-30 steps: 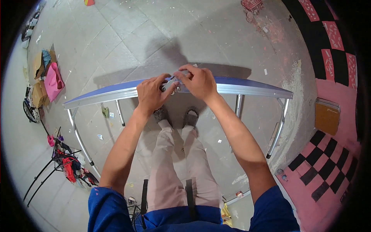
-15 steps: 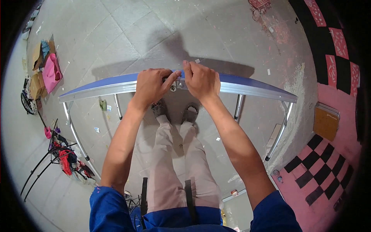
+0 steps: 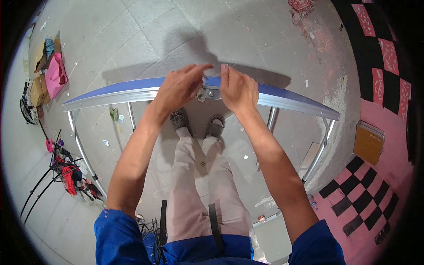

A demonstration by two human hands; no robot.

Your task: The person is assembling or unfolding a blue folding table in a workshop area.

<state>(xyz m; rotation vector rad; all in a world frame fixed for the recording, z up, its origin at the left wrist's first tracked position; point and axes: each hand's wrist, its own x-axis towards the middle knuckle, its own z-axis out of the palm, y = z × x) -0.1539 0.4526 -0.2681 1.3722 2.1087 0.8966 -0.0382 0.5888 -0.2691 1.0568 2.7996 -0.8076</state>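
A folding table with a blue top and silver metal edge stands in front of me, seen nearly along its surface. At its middle a small metal latch sits on the edge, beside the seam. My left hand is just left of the latch, over the edge, its fingers stretched out to the right and slightly blurred. Right of the seam, my right hand is curled over the table's edge with the thumb up; its fingertips are partly hidden.
Splayed metal legs support the table. Cardboard boxes and a pink bag lie at the left, near a black rack with clothes. Black-and-pink checkered mats and a brown board are at the right.
My left hand has loosened from the table's edge and its fingers have straightened toward the right. My right hand has shifted slightly right along the edge, uncovering more of the metal at the seam.
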